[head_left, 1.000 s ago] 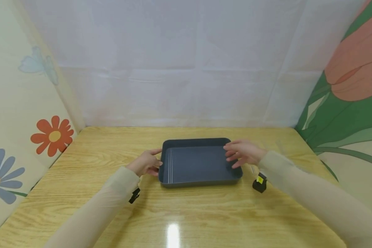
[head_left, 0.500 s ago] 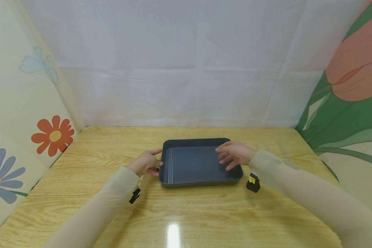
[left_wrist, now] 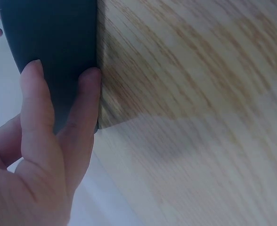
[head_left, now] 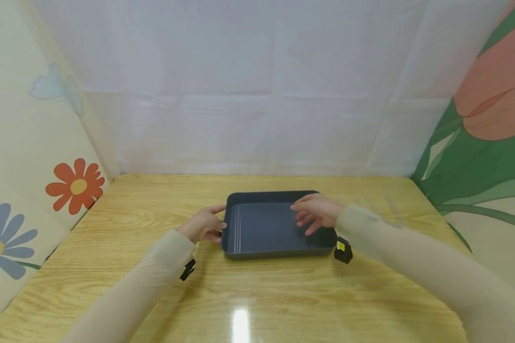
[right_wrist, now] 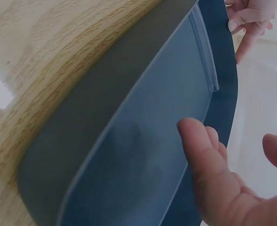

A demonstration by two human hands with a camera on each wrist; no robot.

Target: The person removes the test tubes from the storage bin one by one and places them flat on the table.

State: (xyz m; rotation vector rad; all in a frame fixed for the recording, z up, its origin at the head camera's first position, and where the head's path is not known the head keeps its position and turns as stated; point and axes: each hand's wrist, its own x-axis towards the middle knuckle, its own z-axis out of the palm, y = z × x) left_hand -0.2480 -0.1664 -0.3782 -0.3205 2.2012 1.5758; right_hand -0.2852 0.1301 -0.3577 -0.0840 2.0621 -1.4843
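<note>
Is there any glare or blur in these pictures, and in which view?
Head view: a bright glare spot on the wooden table near the front edge; the tray is sharp. Left wrist view: the left hand and the wood grain are soft, out of focus. Right wrist view: the right hand is blurred.

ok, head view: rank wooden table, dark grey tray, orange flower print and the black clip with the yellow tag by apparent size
1. light wooden table
2. dark grey rectangular tray
3. orange flower print on the left wall, though it sits nearer the camera
4. small black clip with yellow tag
</note>
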